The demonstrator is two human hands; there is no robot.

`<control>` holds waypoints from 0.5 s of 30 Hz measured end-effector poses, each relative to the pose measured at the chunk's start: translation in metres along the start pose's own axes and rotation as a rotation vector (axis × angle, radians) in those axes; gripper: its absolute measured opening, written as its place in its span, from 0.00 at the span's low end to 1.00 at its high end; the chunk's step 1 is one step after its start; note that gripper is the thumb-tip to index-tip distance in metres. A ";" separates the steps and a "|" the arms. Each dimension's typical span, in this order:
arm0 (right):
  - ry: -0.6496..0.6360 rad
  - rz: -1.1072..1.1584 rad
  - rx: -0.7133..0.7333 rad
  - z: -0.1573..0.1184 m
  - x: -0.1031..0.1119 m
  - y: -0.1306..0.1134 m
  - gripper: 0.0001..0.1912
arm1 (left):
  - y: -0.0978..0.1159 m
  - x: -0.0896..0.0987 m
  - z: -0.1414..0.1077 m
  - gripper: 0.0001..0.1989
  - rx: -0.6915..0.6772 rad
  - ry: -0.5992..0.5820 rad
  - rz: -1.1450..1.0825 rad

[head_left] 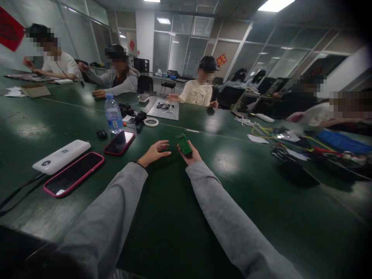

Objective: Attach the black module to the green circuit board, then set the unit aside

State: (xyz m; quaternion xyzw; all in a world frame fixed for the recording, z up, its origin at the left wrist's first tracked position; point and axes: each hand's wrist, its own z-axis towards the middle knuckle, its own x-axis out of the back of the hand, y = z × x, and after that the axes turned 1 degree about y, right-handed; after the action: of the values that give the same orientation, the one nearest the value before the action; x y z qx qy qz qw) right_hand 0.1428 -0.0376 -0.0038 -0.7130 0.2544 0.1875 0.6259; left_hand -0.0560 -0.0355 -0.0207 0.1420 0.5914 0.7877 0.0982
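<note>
A small green circuit board (pixel 184 144) is held tilted above the table, its face with tiny parts turned toward me. My right hand (pixel 193 155) grips its lower edge, the thumb along the right side. To the left, apart from the board, my left hand (pixel 155 152) holds nothing; its fingers are spread and point toward the board. Both forearms rest low over the green table (pixel 162 217) in grey sleeves. Nearest to my left hand lies a phone in a red case (pixel 119 143).
A white power bank (pixel 62 155) with a black strap and a pink-cased phone (pixel 74 174) lie at left. Behind them stands a water bottle (pixel 113 114), near a white tape roll (pixel 151 122). Tangled cables (pixel 290 143) cover the right side. Several people sit around the table.
</note>
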 end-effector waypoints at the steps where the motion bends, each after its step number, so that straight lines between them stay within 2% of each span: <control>1: -0.022 0.082 -0.080 -0.001 0.000 -0.003 0.11 | 0.002 -0.001 -0.001 0.34 0.007 -0.004 0.005; 3: -0.063 0.208 -0.203 -0.005 -0.001 -0.006 0.13 | 0.004 -0.003 -0.001 0.34 0.012 -0.008 -0.006; 7: -0.182 0.251 -0.321 -0.016 -0.012 0.001 0.18 | 0.005 -0.007 0.000 0.36 0.000 -0.018 -0.110; 9: -0.224 0.237 -0.338 -0.020 -0.018 0.007 0.16 | 0.006 -0.008 0.001 0.35 0.010 -0.001 -0.182; 12: -0.206 0.241 -0.345 -0.023 -0.023 0.013 0.12 | 0.008 -0.008 0.001 0.32 0.028 0.026 -0.254; 15: -0.217 0.180 -0.356 -0.024 -0.023 0.014 0.12 | 0.010 -0.009 0.002 0.30 0.028 0.064 -0.271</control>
State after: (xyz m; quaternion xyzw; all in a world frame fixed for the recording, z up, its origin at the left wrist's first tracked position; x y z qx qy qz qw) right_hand 0.1147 -0.0593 0.0019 -0.7622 0.2111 0.3601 0.4948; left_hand -0.0465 -0.0398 -0.0117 0.0371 0.6188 0.7631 0.1827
